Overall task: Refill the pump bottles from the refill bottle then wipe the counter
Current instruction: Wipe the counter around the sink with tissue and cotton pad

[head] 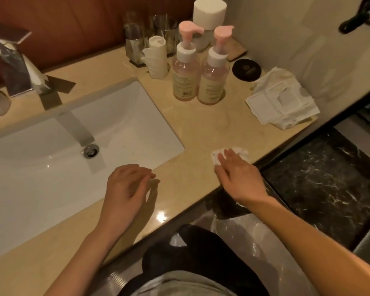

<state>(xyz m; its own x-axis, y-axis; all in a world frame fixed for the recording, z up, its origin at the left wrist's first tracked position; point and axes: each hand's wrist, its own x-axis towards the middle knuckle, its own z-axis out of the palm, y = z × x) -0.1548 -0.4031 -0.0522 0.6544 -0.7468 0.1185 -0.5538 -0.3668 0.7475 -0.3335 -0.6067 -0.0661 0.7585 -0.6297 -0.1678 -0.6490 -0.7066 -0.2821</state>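
Two hands hover low over our counter (201,129). Our left hand (126,184) hangs at the near corner of the sink (51,167), fingers loosely bent and holding nothing. Our right hand (239,176) presses a crumpled white wipe (242,153) onto the stone with fairly straight fingers. Beyond the right hand, well apart from it, lies a white packet (282,101). Farther ahead, between our hands, two pump bottles (185,75) stand upright, just beside each other, with a black round lid (246,69) to their right.
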